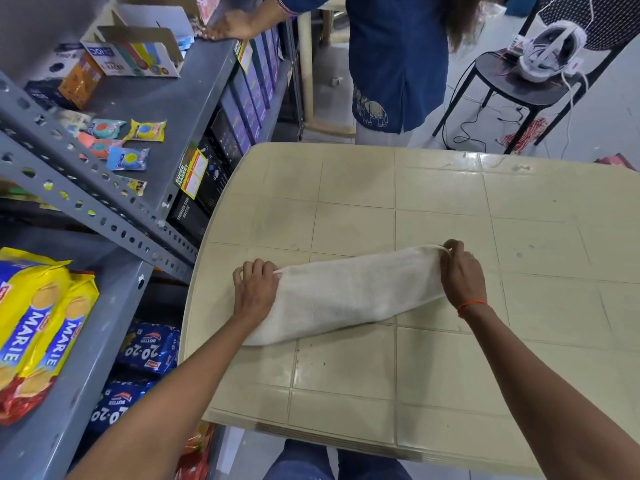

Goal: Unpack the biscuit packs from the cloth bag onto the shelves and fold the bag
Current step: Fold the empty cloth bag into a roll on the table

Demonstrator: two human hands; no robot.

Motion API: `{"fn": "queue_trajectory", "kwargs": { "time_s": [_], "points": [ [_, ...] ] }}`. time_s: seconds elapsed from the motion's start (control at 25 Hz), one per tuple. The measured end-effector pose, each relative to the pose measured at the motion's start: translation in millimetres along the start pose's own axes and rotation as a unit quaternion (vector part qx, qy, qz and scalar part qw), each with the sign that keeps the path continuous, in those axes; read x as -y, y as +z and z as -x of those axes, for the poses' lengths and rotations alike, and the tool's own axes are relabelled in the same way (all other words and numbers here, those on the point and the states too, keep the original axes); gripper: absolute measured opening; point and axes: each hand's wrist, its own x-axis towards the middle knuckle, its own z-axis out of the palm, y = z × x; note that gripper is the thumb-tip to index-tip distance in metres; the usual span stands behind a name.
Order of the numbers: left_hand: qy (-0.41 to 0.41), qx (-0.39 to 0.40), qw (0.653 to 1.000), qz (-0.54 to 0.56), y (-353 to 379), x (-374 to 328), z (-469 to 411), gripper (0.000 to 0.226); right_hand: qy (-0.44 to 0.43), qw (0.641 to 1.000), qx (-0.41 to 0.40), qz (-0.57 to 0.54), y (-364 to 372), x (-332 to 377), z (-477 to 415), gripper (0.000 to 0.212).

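Cloth bag (349,292), off-white and flattened into a long band, is laid slantwise across the cream tiled tabletop (450,202), its right end farther from the camera than its left. The left end is gripped by the left hand (254,289), whose fingers are curled over the fabric edge, while the upper right corner is pinched by the right hand (462,271), the fingertips closed on the cloth near a thin drawstring. Both hands are thus closed on the bag and held well apart, one at each end. A red thread (472,304) is worn on the right wrist. To the left, a grey metal shelf rack (104,216) is seen just beside the tabletop; yellow Marie biscuit packs (38,320) are stacked on its lower left shelf, and blue 20-20 biscuit packs (149,348) are lying on a shelf below them. On the upper shelf, small coloured sachets (117,140) and an opened cardboard box (138,46) are scattered. Beyond the tabletop a second person in a blue garment (398,57) is standing, one hand resting on the upper shelf. A black chair (519,81) carrying a white-strapped device is placed at the far right.
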Motion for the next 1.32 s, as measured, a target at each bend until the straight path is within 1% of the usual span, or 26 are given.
{"fn": "queue_trajectory", "kwargs": {
  "time_s": [0.08, 0.12, 0.2, 0.28, 0.32, 0.4, 0.44, 0.48, 0.52, 0.56, 0.6, 0.64, 0.68, 0.72, 0.76, 0.8, 0.88, 1.04, 1.12, 1.16, 1.2, 1.24, 1.28, 1.32],
  "points": [
    [-0.016, -0.064, 0.998, 0.013, -9, 2, 9, 0.031, 0.053, 0.995, 0.05, -0.062, -1, 3, -5, 0.013],
    [-0.026, -0.09, 0.995, 0.023, -10, 5, 16, 0.033, 0.063, 0.993, 0.071, -0.071, 0, 4, -10, 0.013],
    [-0.033, -0.111, 0.993, 0.028, -11, 14, 28, 0.032, 0.043, 0.992, 0.112, -0.038, 3, 9, -22, 0.015],
    [-0.031, -0.11, 0.993, 0.01, -7, 24, 32, 0.027, 0.014, 0.988, 0.149, 0.029, 12, 14, -32, 0.021],
    [-0.032, -0.102, 0.994, -0.006, -2, 28, 29, 0.025, 0.019, 0.984, 0.167, 0.052, 19, 15, -38, 0.022],
    [-0.018, -0.075, 0.995, -0.062, 5, 32, 19, 0.021, 0.059, 0.976, 0.188, 0.093, 32, 16, -45, 0.022],
    [-0.014, -0.054, 0.994, -0.093, 7, 32, 11, 0.016, 0.078, 0.971, 0.19, 0.125, 36, 19, -46, 0.024],
    [-0.033, -0.023, 0.994, -0.106, 4, 31, 6, 0.011, 0.083, 0.968, 0.179, 0.157, 41, 21, -43, 0.028],
    [-0.067, -0.003, 0.992, -0.104, 1, 26, 3, 0.008, 0.066, 0.969, 0.151, 0.183, 48, 25, -38, 0.035],
    [-0.101, -0.005, 0.991, -0.093, -1, 18, 4, 0.012, 0.029, 0.975, 0.112, 0.192, 55, 30, -29, 0.045],
    [-0.115, -0.02, 0.991, -0.071, -1, 6, 8, 0.021, -0.016, 0.979, 0.087, 0.184, 61, 38, -17, 0.055],
    [-0.096, -0.035, 0.994, -0.04, -2, -11, 15, 0.033, -0.06, 0.979, 0.086, 0.177, 66, 46, -2, 0.062],
    [-0.043, -0.04, 0.998, -0.01, -1, -31, 26, 0.046, -0.1, 0.973, 0.104, 0.181, 71, 52, 13, 0.066],
    [0.015, -0.022, 1.0, 0.006, 2, -50, 37, 0.056, -0.126, 0.964, 0.14, 0.19, 78, 51, 26, 0.069],
    [0.049, 0.013, 0.999, 0.012, 7, -62, 46, 0.066, -0.131, 0.956, 0.173, 0.198, 81, 48, 36, 0.073],
    [0.052, 0.054, 0.997, 0.02, 13, -67, 51, 0.075, -0.114, 0.953, 0.194, 0.203, 83, 39, 41, 0.077],
    [0.009, 0.111, 0.994, 0.015, 24, -58, 56, 0.091, -0.064, 0.954, 0.2, 0.216, 82, 18, 39, 0.085],
    [-0.011, 0.152, 0.988, -0.016, 27, -31, 58, 0.107, 0.0, 0.953, 0.225, 0.202, 70, -4, 15, 0.096],
    [-0.014, 0.164, 0.986, -0.021, 21, -26, 59, 0.111, 0.041, 0.952, 0.232, 0.194, 65, 2, 7, 0.098],
    [-0.015, 0.17, 0.985, -0.018, 19, -28, 59, 0.112, 0.054, 0.954, 0.219, 0.198, 64, 10, 8, 0.098],
    [-0.012, 0.166, 0.986, -0.007, 16, -32, 58, 0.113, 0.037, 0.961, 0.189, 0.198, 66, 21, 13, 0.097],
    [0.008, 0.15, 0.989, 0.002, 13, -38, 55, 0.112, -0.035, 0.971, 0.149, 0.185, 71, 34, 22, 0.095],
    [0.052, 0.13, 0.99, 0.0, 11, -46, 53, 0.11, -0.152, 0.966, 0.126, 0.168, 78, 47, 35, 0.092],
    [0.114, 0.114, 0.987, -0.018, 9, -54, 51, 0.106, -0.265, 0.941, 0.132, 0.162, 86, 57, 52, 0.091]
  ]
}}
